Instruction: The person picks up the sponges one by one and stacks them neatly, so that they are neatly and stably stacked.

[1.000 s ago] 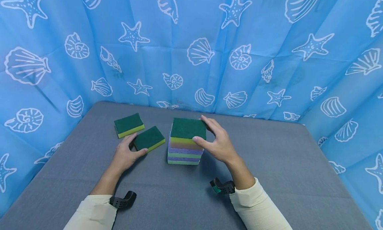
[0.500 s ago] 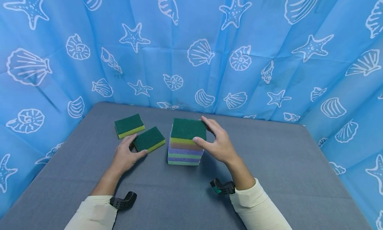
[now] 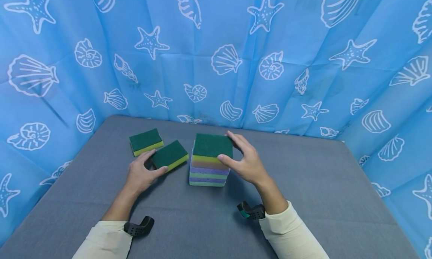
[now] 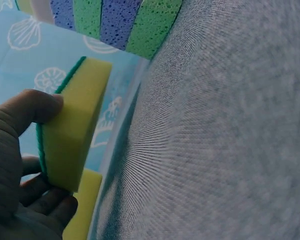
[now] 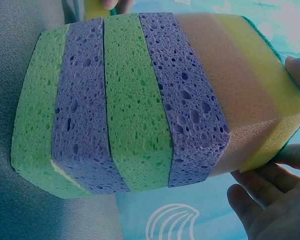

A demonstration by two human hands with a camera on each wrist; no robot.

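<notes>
My left hand pinches a yellow sponge with a dark green scouring pad between thumb and fingers. In the left wrist view this sponge is tilted, with curtain showing between its lower edge and the grey cloth. Right of it rises a sponge stack: green and purple porous layers alternate below, then a tan layer, then a yellow scouring sponge with its green pad up. My right hand holds that top sponge, thumb at the near edge and fingers around the far right side.
Another green-and-yellow scouring sponge lies just beyond my left hand. Everything rests on a grey cloth-covered table. A blue curtain with white shells and starfish hangs around the back and sides.
The sponge in my left hand has come up slightly and shifted a little right, toward the stack. My right hand and the stack have stayed in place.
</notes>
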